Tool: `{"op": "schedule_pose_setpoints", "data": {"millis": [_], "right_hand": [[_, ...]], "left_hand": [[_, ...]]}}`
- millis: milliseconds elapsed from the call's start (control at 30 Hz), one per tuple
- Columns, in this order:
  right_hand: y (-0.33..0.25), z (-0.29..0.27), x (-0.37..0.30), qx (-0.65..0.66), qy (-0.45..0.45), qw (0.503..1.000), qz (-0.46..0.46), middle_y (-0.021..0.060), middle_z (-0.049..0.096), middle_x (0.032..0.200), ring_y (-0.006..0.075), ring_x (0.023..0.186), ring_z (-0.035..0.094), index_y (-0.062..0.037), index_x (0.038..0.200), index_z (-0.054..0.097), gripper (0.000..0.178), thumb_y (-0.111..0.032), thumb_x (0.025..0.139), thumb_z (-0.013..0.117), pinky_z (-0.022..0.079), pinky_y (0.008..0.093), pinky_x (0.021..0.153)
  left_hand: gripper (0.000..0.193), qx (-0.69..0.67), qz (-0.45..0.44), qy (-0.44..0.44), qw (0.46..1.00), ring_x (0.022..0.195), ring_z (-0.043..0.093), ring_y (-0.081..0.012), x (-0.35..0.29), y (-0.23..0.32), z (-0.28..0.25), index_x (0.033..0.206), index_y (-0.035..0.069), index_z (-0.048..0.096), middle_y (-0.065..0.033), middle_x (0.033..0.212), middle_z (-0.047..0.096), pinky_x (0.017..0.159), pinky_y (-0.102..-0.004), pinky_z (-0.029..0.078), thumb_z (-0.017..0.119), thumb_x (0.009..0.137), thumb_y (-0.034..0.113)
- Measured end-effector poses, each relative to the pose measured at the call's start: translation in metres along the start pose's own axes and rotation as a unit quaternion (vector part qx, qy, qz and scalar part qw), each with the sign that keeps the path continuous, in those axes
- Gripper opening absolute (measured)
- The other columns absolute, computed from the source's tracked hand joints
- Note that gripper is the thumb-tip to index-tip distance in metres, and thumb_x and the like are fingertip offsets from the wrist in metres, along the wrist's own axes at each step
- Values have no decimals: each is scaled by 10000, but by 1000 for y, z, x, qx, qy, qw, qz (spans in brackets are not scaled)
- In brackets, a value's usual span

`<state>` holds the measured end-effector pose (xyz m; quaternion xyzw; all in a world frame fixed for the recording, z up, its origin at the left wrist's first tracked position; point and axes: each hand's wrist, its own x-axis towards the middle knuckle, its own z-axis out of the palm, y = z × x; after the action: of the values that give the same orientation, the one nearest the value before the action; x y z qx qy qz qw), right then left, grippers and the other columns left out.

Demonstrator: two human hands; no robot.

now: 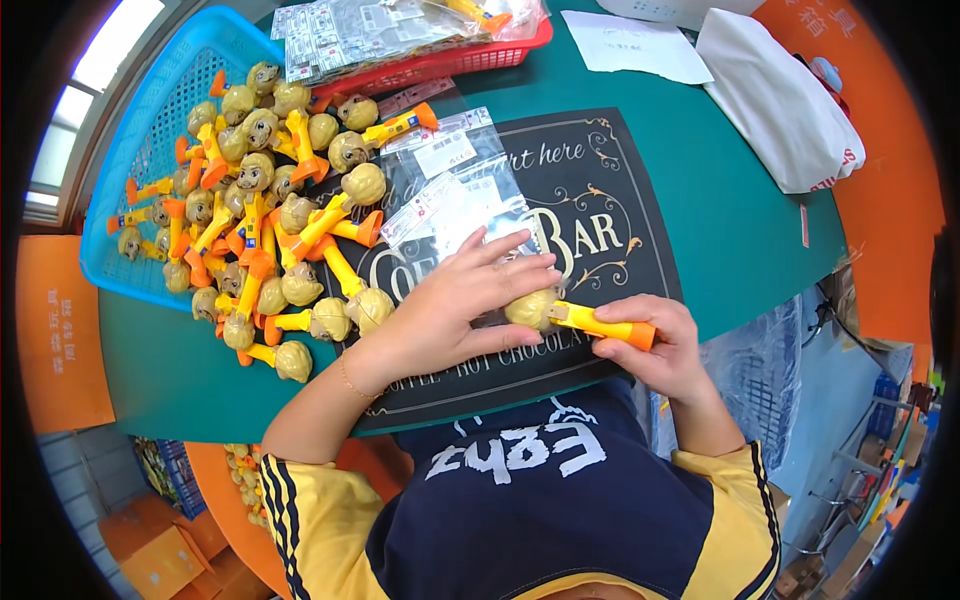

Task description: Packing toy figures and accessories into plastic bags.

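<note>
Two bare hands work over a black lettered mat (630, 285) on a green tabletop (745, 245). The right hand (668, 352) pinches the orange end of a yellow-handled toy (585, 319) between thumb and fingers, holding it lengthwise above the lower part of the mat, its blond head pointing to the person's left. The left hand (462, 302), a thin bracelet at its wrist, is spread, with the toy's head in the gap between its thumb and its fingers; whether it touches the head cannot be told. Its fingertips reach across the near part of clear plastic bags (470, 150) with printed inserts, which lie on the mat.

Dozens of similar toys, in a heap (255, 175), fill a blue basket (150, 105) on the person's left and spill out toward the mat, some lying over its left edge. Beyond them, a red basket (455, 66) bears a stack of printed packaging (350, 45). A white sheet of paper (635, 48) lies at the far side of the table, beside a white bag (775, 115). The person wears a navy shirt (640, 500) with yellow sleeves and dark stripes.
</note>
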<state>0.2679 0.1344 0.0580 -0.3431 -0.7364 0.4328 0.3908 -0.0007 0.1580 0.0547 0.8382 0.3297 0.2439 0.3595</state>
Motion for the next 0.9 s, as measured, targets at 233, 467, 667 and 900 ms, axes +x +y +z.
{"op": "schedule_pose_setpoints", "data": {"millis": [233,467,667,900], "right_hand": [[10,16,7,-56,-83,994,-40,69,699,838,245,745,658,-57,1001,699,308,-97,728,835,500,337,687],[14,22,13,-30,-74,995,-53,72,666,915,234,877,619,-73,1016,710,286,-126,757,820,502,337,724],[13,25,4,-4,-73,997,7,99,647,1051,233,1004,610,-44,1105,646,384,-58,758,810,495,343,846],[7,27,9,266,-18,930,251,111,533,1278,113,956,604,-13,1377,386,583,-7,877,686,502,191,721]], "left_hand": [[462,-34,-40,-15,999,1370,398,-357,3,-5,9,1265,84,584,-124,1350,551,1154,-537,220,672,890,340],[412,-12,6,-30,999,1077,559,-287,1,-8,7,1040,102,610,-60,1009,607,1144,-525,252,792,781,366],[366,-47,48,13,998,981,587,-253,-1,-15,19,1012,116,611,-38,961,603,1093,-509,348,837,733,187],[258,-193,-10,159,968,882,565,-231,-3,-11,20,1039,64,625,-73,899,587,880,-349,444,743,810,70]]}}
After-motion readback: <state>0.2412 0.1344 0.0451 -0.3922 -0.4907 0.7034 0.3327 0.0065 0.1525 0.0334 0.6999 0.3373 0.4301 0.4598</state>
